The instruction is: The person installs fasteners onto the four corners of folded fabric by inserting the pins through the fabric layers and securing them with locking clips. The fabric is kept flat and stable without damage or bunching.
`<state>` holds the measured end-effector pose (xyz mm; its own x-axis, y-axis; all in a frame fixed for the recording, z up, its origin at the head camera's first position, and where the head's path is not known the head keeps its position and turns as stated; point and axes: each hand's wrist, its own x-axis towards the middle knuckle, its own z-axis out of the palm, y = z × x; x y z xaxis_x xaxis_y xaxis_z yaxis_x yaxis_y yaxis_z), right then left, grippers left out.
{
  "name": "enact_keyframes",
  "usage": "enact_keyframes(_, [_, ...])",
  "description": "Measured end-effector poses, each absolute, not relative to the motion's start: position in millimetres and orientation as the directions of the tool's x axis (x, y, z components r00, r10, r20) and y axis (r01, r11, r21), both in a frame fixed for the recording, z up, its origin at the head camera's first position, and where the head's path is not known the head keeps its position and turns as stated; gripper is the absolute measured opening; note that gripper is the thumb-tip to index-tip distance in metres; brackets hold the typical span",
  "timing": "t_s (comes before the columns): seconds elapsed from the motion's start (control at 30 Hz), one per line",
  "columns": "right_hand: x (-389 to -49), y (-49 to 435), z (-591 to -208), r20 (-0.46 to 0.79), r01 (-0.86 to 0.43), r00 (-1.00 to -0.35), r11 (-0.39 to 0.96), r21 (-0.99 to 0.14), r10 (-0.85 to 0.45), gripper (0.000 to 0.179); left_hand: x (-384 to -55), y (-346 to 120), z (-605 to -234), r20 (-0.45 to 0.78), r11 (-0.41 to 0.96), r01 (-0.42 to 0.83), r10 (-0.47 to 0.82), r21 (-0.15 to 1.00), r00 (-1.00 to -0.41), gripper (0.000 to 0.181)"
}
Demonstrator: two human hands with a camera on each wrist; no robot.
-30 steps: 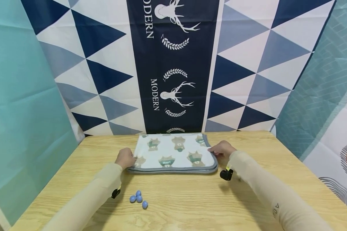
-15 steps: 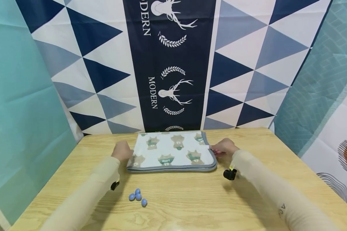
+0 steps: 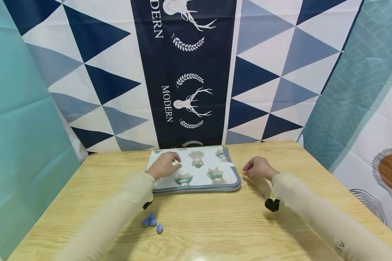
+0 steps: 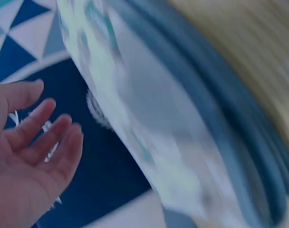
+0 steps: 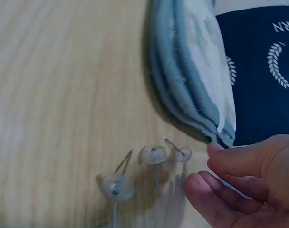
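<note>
A folded white blanket (image 3: 199, 175) with bear prints and grey-blue edging lies at the back of the table. My left hand (image 3: 164, 165) hovers over its left part, fingers loosely bent with nothing between them. The left wrist view shows the same hand (image 4: 37, 142) apart from the blanket's layered edge (image 4: 201, 95). My right hand (image 3: 258, 168) is just off the blanket's right edge, fingers loosely curled. In the right wrist view its thumb and fingers are apart, close to the blanket's corner. Several clear round discs with thin metal pins (image 5: 117, 185) lie beside it.
Several small blue egg-shaped pieces (image 3: 152, 222) lie on the wooden table (image 3: 209, 224) near my left forearm. A patterned cloth (image 3: 196, 72) hangs behind the table, with a teal sheet (image 3: 26, 137) at the left. A small white tag (image 3: 228, 164) shows on the blanket's right side.
My left hand has left the blanket's left edge and moved right, over its top. My right hand has let go of the right edge and shifted right. The head view has turned slightly.
</note>
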<state>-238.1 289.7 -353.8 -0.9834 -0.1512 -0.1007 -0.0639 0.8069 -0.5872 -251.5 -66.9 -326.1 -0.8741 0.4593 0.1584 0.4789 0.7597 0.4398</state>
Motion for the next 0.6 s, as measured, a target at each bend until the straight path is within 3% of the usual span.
enact_keyframes(0.17, [-234.6, 286.3, -360.3, -0.066, -0.184, -0.965, 0.831, -0.524, -0.255, 0.012, -244.0, -20.4, -331.5, 0.1, 0.681, 0.593, 0.617, 0.428, -0.781, 0.017])
enact_keyframes(0.3, [-236.3, 283.7, -364.1, -0.004, -0.291, -0.944, 0.839, -0.459, -0.329, 0.021, -241.0, 15.8, -334.4, 0.06, 0.656, 0.66, 0.691, 0.364, -0.72, 0.019])
enact_keyframes(0.47, [-237.7, 283.4, -364.8, 0.121, -0.465, -0.884, 0.817, -0.341, -0.453, 0.027, -237.1, 53.5, -341.3, 0.06, 0.64, 0.718, 0.733, 0.275, -0.677, 0.018])
enact_keyframes(0.6, [-238.0, 282.5, -365.2, 0.168, -0.523, -0.852, 0.799, -0.298, -0.495, 0.025, -232.8, 74.2, -347.8, 0.06, 0.644, 0.734, 0.742, 0.217, -0.668, 0.018])
